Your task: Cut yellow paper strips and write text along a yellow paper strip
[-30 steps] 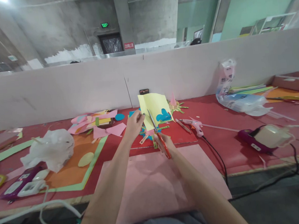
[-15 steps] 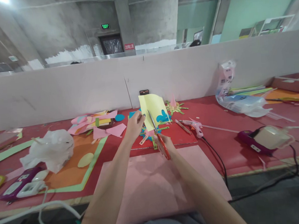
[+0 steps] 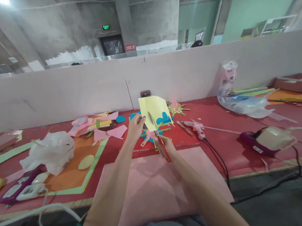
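Observation:
My left hand (image 3: 137,125) pinches the left edge of a sheet of yellow paper (image 3: 157,105), held up above the table. In my right hand (image 3: 166,145) is a pair of red-handled scissors (image 3: 164,148), its blades lying against the lower part of the sheet. Just beyond the sheet's lower right, blue cut paper (image 3: 164,118) shows. Below the hands a blue, pink and green paper piece (image 3: 150,135) rests on a red board (image 3: 179,142), partly hidden by the scissors and hands.
Pink paper (image 3: 162,185) covers the near table edge. A pink glue gun (image 3: 198,128) with a black cord lies right of the board. Paper scraps (image 3: 96,122), a crumpled plastic bag (image 3: 51,148) and a purple power strip (image 3: 20,186) are leftward. A grey partition (image 3: 86,86) stands behind.
The yellow sheet and both hands have shifted slightly left. The scissors' handles have turned a little, and the blades sit slightly differently against the paper.

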A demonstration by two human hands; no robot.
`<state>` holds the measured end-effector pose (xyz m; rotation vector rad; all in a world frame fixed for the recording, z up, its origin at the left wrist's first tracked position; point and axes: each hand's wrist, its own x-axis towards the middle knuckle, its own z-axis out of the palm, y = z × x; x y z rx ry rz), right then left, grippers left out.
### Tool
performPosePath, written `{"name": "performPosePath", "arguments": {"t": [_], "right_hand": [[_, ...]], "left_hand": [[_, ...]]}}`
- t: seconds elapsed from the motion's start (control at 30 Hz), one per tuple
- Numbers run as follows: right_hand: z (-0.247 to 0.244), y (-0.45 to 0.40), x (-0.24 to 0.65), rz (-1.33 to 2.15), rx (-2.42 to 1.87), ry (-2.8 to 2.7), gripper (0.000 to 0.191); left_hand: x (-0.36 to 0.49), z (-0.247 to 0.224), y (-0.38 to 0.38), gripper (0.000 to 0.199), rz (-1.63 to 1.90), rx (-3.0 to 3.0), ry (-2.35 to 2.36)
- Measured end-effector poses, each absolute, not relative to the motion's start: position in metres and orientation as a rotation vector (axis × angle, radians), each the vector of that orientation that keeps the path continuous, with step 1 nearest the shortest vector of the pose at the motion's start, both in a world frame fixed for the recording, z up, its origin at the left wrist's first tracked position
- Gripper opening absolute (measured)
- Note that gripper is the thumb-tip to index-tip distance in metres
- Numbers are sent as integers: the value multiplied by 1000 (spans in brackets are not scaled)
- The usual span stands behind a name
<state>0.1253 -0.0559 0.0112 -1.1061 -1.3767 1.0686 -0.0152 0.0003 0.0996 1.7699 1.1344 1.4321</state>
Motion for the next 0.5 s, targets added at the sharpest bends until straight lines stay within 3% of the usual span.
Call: {"name": "performPosePath", "arguments": {"t": [0.5], "right_hand": [[20,-63,122,1230,-1048,-1343,47]], "left_hand": [[-15,103,-5,18,1375,1677,1007]]}}
